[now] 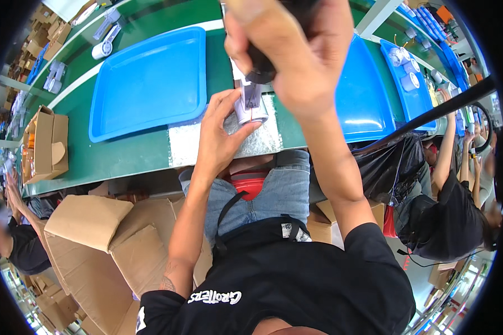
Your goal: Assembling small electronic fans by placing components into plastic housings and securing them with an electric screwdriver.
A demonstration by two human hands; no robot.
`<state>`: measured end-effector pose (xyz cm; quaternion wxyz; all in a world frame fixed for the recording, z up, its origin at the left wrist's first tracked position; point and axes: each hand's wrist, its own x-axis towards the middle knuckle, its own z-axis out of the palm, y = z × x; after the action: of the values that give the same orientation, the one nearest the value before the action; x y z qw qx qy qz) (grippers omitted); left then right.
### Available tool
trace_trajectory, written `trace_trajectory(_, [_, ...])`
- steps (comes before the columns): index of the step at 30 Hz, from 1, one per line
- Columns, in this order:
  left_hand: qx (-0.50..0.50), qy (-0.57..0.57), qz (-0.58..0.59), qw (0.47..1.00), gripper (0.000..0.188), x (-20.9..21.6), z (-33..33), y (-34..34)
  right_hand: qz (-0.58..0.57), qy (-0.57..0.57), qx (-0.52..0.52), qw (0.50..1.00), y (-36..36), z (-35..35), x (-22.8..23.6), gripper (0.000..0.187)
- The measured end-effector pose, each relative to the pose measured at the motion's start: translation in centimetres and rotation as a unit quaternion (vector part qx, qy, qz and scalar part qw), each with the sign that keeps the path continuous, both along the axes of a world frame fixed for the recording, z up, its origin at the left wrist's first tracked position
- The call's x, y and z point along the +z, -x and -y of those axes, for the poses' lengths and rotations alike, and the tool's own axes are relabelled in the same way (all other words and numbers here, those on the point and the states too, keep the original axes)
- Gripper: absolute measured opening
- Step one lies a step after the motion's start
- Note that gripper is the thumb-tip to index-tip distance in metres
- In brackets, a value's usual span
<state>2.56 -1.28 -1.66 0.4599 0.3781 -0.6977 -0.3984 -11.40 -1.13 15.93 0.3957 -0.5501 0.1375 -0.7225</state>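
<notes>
My left hand (221, 131) grips a pale grey-lavender plastic housing (254, 115) with a round end and a straight handle-like section. The housing rests on a silvery mat (187, 146) at the front of the green bench, thumb and fingers on either side of it. Above, my right hand (306, 75) is wrapped round a black electric screwdriver (261, 66). Its nose points down at the housing; the hand and tool are partly smeared by motion. Whether the bit touches the housing I cannot tell, and the tool's upper part is cut off by the frame.
Large blue trays flank my hands, one left (203, 72) and one right (369, 100). Similar plastic parts (102, 49) lie at the back left. A small carton (53, 145) stands at the bench's left; an open carton (89, 268) is below. Co-workers sit on both sides.
</notes>
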Motion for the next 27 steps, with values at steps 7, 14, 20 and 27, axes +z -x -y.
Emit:
trace_trajectory(7, [0.012,0.002,0.005,1.000,0.068,1.2,-0.4,0.7,0.027,0.107,-0.046,0.993,5.1,3.6,3.5,0.030])
trace_trajectory(14, [-0.011,0.008,-0.017,1.000,0.069,0.7,-0.2,0.3,-0.022,0.132,-0.133,0.982,5.6,5.4,3.2,0.023])
trace_trajectory(20, [-0.027,-0.003,-0.026,0.999,0.069,0.6,-0.1,0.3,-0.067,0.126,-0.122,0.982,4.6,6.6,1.2,0.024])
trace_trajectory(27, [-0.016,-0.002,-0.021,1.000,0.068,0.6,-0.3,0.0,-0.039,0.055,-0.112,0.991,3.8,4.9,1.4,0.025])
